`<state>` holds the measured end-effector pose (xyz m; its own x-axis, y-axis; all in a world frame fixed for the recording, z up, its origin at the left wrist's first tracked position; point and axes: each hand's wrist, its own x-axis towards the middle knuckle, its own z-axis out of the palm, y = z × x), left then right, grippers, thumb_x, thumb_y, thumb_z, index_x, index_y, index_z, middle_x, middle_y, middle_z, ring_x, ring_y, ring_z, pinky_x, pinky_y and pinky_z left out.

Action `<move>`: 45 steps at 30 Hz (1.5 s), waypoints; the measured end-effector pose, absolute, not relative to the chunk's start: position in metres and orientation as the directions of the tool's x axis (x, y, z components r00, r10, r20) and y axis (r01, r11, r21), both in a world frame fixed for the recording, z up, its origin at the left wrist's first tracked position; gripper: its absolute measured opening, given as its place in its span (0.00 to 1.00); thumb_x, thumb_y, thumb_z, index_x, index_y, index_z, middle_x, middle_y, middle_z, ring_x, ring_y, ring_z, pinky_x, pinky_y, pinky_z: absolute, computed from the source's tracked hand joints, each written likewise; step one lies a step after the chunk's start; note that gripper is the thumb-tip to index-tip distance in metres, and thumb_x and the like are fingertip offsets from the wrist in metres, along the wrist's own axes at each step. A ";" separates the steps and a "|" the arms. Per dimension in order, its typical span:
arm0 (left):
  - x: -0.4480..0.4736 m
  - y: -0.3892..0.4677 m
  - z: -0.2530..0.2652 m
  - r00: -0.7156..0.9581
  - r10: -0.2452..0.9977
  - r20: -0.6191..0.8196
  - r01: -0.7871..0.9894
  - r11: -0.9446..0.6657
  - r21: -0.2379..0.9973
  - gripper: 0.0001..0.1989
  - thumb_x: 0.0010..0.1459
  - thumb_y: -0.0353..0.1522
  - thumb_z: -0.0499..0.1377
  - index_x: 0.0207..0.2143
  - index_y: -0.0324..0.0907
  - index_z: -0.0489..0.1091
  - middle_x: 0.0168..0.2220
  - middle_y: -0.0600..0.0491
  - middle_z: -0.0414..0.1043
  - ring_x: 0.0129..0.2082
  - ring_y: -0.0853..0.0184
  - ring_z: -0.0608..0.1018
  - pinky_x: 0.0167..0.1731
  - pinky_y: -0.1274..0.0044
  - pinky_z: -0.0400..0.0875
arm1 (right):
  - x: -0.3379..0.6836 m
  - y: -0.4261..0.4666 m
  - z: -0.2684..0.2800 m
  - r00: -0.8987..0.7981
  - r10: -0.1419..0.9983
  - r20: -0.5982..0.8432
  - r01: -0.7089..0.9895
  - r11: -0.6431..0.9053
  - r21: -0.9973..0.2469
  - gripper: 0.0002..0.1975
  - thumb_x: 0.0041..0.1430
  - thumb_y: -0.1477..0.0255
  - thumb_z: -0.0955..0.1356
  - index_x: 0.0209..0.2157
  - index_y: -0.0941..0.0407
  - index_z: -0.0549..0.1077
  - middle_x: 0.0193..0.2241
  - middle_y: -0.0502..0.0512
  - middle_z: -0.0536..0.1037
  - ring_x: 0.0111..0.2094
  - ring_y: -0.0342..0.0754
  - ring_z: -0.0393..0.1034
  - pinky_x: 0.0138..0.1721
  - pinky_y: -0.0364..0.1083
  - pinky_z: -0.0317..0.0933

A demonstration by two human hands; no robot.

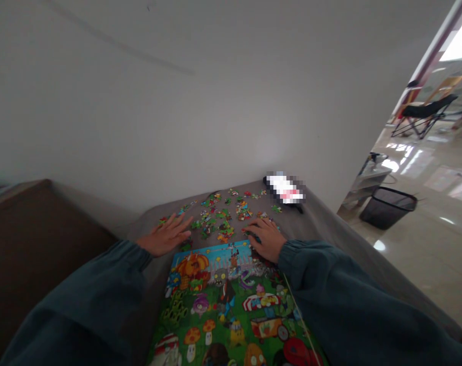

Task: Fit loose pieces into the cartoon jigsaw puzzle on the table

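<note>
Many small jigsaw puzzle pieces (211, 213), mostly green with some red and yellow, lie scattered on a grey-brown cloth. In front of them is a colourful puzzle picture (215, 300) with cartoon plants, a pumpkin and mushrooms. My left hand (165, 235) is open with spread fingers, at the left edge of the scattered pieces, just beyond the picture's upper left corner. Over the picture's upper right corner rests my right hand (267, 239). Its fingers are bent forward and apart from the thumb, with pieces showing in the gap; nothing plainly held shows.
A device with a bright, blurred-out screen (284, 189) lies at the back right of the cloth against the white wall (215, 101). A brown sofa-like side (43, 254) rises at left. On the tiled floor at right stand a black mesh bin (387, 208) and a folding chair (425, 112).
</note>
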<state>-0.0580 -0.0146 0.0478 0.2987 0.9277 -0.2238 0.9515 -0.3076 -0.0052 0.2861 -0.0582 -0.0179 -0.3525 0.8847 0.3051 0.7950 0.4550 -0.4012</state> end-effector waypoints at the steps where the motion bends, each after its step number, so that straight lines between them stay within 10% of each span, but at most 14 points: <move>1: -0.064 -0.021 0.047 0.286 0.936 -0.205 0.957 -0.290 0.011 0.32 0.66 0.51 0.40 0.68 0.53 0.47 0.70 0.51 0.44 0.69 0.48 0.48 0.61 0.52 0.51 | 0.286 -0.058 -0.018 -0.348 0.884 0.313 0.795 0.455 -0.401 0.14 0.63 0.72 0.64 0.48 0.53 0.76 0.49 0.57 0.74 0.52 0.54 0.63 0.52 0.55 0.56; 14: -0.067 -0.043 -0.022 0.101 0.973 0.206 0.975 -0.138 0.174 0.24 0.69 0.41 0.40 0.63 0.51 0.61 0.68 0.53 0.54 0.69 0.57 0.50 0.61 0.55 0.52 | 0.297 0.004 -0.010 -0.318 0.876 0.364 0.813 0.449 -0.371 0.17 0.66 0.70 0.62 0.53 0.58 0.72 0.51 0.61 0.76 0.53 0.53 0.68 0.57 0.52 0.59; 36: -0.066 -0.050 -0.022 0.163 0.972 0.169 0.933 -0.208 0.294 0.21 0.70 0.40 0.44 0.61 0.48 0.63 0.66 0.46 0.58 0.66 0.56 0.58 0.59 0.54 0.53 | 0.277 0.017 0.010 -0.291 0.907 0.304 0.751 0.413 -0.516 0.15 0.60 0.63 0.63 0.35 0.57 0.78 0.31 0.57 0.81 0.32 0.50 0.74 0.35 0.49 0.66; 41: -0.059 -0.067 0.006 0.182 0.965 0.191 0.906 -0.240 0.348 0.21 0.68 0.37 0.49 0.60 0.45 0.64 0.67 0.43 0.56 0.68 0.48 0.52 0.58 0.47 0.52 | 0.273 -0.042 0.024 -0.277 0.930 0.244 0.556 0.362 -0.749 0.15 0.55 0.58 0.67 0.34 0.56 0.73 0.29 0.55 0.80 0.29 0.49 0.75 0.33 0.47 0.68; 45: -0.035 -0.107 0.041 0.401 0.883 0.242 0.776 -0.468 0.423 0.19 0.67 0.40 0.51 0.57 0.49 0.67 0.59 0.49 0.68 0.60 0.60 0.67 0.60 0.64 0.59 | 0.249 -0.095 0.044 -0.398 0.895 0.202 0.496 0.395 -0.773 0.14 0.60 0.59 0.65 0.34 0.54 0.74 0.29 0.53 0.79 0.29 0.47 0.74 0.32 0.45 0.67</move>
<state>-0.0346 -0.1074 0.0406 0.4013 0.8835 0.2418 0.7761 -0.4681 0.4226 0.2486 -0.0950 0.0436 -0.3983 0.8947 0.2022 0.4955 0.3954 -0.7734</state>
